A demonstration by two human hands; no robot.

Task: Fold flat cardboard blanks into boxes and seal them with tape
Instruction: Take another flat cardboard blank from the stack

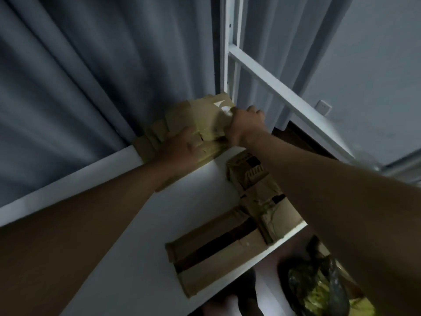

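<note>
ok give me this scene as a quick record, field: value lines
surface: white table
left hand: pressing flat on the cardboard stack at the table's far edge
right hand: gripping the stack's right side
nearer items: flat cardboard blank; crumpled cardboard piece
backdrop: grey curtain, white frame
tape: none clearly visible

Your stack of flat blanks (193, 119) leans fanned at the table's far edge. A taped box (218, 249) lies nearer you.
</note>
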